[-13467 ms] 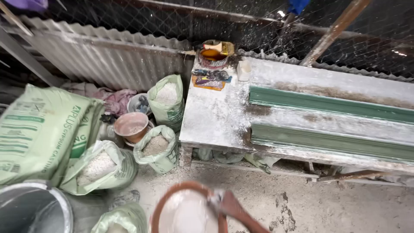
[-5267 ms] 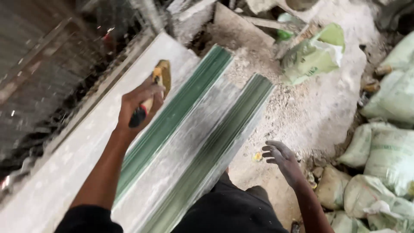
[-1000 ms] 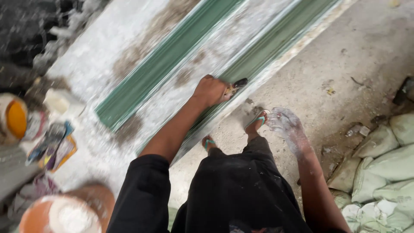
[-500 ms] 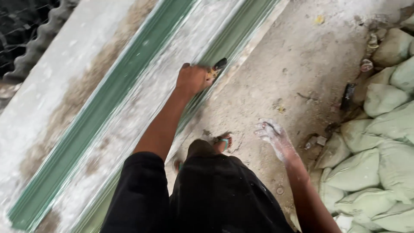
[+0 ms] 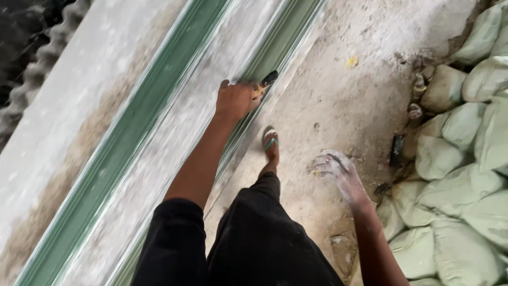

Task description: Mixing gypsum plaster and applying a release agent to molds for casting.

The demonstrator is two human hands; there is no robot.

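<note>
While we walk along the long green mould (image 5: 132, 137), our left hand (image 5: 235, 99) presses a small dark-handled tool (image 5: 266, 80) on its near edge.

Our fingers are curled tight around the tool, so we hold it well. We should keep it flat on the green mould and slide it slowly and evenly. Our right hand (image 5: 336, 168) hangs away from the mould, dusty, fingers loosely spread, holding nothing. Pale sacks (image 5: 465, 159) lie far from the mould.
</note>
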